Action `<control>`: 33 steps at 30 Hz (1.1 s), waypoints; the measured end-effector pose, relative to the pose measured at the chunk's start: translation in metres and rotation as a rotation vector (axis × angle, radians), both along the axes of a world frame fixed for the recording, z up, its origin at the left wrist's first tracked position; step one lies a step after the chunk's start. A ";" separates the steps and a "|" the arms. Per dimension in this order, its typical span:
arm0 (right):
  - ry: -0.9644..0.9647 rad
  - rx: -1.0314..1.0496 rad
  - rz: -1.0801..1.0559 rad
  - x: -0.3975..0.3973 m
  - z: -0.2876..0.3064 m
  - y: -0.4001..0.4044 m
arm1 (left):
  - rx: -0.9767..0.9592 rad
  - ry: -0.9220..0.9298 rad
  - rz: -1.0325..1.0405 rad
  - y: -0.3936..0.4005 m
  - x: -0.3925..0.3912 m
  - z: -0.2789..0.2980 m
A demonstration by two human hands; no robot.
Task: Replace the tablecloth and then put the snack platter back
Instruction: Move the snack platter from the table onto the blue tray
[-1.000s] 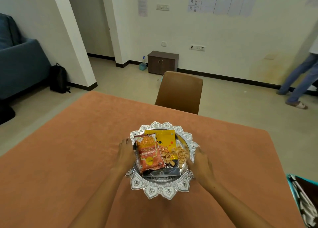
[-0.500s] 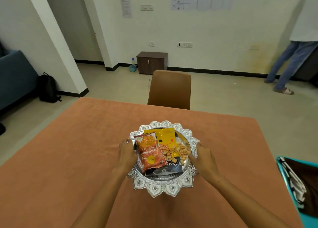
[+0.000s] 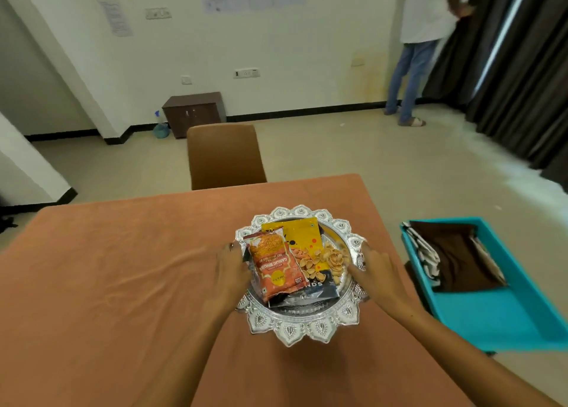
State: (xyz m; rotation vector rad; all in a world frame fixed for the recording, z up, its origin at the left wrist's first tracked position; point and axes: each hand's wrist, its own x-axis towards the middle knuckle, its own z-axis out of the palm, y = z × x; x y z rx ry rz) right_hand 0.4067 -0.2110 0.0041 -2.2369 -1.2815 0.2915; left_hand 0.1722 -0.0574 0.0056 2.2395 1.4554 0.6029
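An ornate silver snack platter with a scalloped rim is above the orange tablecloth that covers the table. It carries an orange snack packet, a yellow packet, a dark packet and loose nuts. My left hand grips the platter's left rim. On the opposite side my right hand grips the right rim. The platter is towards the table's right side.
A brown chair stands at the table's far edge. A teal bin holding folded brown and patterned cloth is just right of the table. A person stands by dark curtains at the back right. A small dark cabinet is against the wall.
The view has swung to the right, showing more of the teal bin and the curtains. The platter, held in both hands, now lies nearer the table's right edge.
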 end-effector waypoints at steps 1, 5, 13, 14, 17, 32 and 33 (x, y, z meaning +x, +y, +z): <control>-0.015 0.003 -0.026 0.014 0.000 -0.015 | -0.005 -0.008 -0.021 -0.010 0.018 0.000; -0.047 0.035 -0.153 0.080 0.002 -0.078 | 0.003 0.015 -0.117 -0.053 0.099 -0.004; -0.010 0.056 -0.338 0.202 -0.008 -0.204 | -0.052 -0.011 -0.277 -0.145 0.258 -0.020; -0.024 0.044 -0.371 0.215 -0.008 -0.219 | -0.063 -0.017 -0.302 -0.156 0.276 -0.023; -0.059 -0.018 -0.442 0.254 -0.016 -0.257 | -0.099 -0.027 -0.365 -0.190 0.325 -0.029; 0.118 -0.103 -0.586 0.387 -0.122 -0.310 | -0.217 0.006 -0.512 -0.233 0.480 -0.110; 0.131 -0.125 -0.578 0.395 -0.131 -0.309 | -0.236 0.016 -0.507 -0.233 0.487 -0.118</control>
